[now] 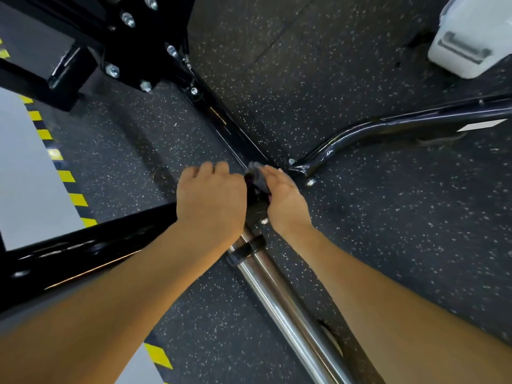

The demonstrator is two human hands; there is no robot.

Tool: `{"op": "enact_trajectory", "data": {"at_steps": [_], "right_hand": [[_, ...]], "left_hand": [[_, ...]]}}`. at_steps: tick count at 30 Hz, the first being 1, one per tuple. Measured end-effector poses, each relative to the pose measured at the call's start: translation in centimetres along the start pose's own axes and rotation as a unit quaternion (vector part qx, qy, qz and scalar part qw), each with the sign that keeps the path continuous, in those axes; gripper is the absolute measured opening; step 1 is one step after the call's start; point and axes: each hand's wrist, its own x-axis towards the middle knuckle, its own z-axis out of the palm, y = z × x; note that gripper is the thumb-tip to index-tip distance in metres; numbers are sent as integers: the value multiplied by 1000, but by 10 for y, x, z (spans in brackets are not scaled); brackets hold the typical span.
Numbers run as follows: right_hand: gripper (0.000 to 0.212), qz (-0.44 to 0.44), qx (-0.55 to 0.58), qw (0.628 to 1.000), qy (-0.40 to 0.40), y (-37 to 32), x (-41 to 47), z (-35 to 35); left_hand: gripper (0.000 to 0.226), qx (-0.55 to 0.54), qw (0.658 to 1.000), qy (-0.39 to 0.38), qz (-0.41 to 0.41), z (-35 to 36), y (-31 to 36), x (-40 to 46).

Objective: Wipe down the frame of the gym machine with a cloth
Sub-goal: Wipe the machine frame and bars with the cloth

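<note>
Your left hand (212, 194) sits on the black frame (230, 128) of the gym machine at the point where several bars meet; the fingers curl over the far side of the joint, though what they close on is hidden behind the knuckles. Your right hand (282, 195) is just beside it, on the other side of the same bar, fingers laid fairly straight and pressing a dark grey cloth (259, 180) against the frame. The cloth is bunched between the two hands, touching the bar, with a small purplish fold showing at its lower edge. Most of it is covered by your right palm.

From the joint, one black bar runs up and left to a bolted plate (133, 37); a second, curved black bar (388, 128) runs off to the right and stands apart from your hands. A chrome tube (279, 300) runs down towards you from beneath the hands, ringed by a black collar (246, 249). A thick black beam (91, 250) passes under your left forearm. The floor is speckled dark rubber (360, 245), edged on the left by yellow-and-black hazard tape (66, 176). A white plastic container (471, 40) stands at the upper right, well clear of the work.
</note>
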Motion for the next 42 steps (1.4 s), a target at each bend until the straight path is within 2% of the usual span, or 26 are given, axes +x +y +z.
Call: {"op": "enact_trajectory", "data": {"at_steps": [4,9,12,18,21,23,27,29,32,35,37,40,42], "right_hand": [[69,43,-2,998,35,31,17,8],[66,50,-10,993,107,44,19,20],[65,108,25,985,132,58,21,23],[25,207,164,959,106,69,17,34],[21,237,223,935,140,57,18,27],[22,206,237,938,149,46,10,17],[30,65,158,977,124,20,-5,5],[33,25,100,988,119,24,5,4],[26,59,74,988,126,47,23,6],[43,85,63,985,135,58,29,13],[42,117,84,980,140,62,26,17],[30,229,62,969,70,75,8,18],[29,248,45,965,67,82,-10,17]], "left_hand": [[30,5,1000,-5,17,10,16,12],[27,12,1000,-2,19,18,25,23],[25,14,1000,0,22,22,25,28],[18,5,1000,9,23,25,25,30],[17,5,1000,11,22,26,25,29],[16,5,999,17,29,25,25,28],[16,-2,999,17,33,26,24,28],[17,4,999,19,35,24,23,30],[19,11,999,11,38,27,24,31],[16,28,999,18,32,31,23,34],[15,40,999,17,29,32,24,34],[12,40,999,14,31,27,28,30],[13,29,999,4,30,25,28,28]]}}
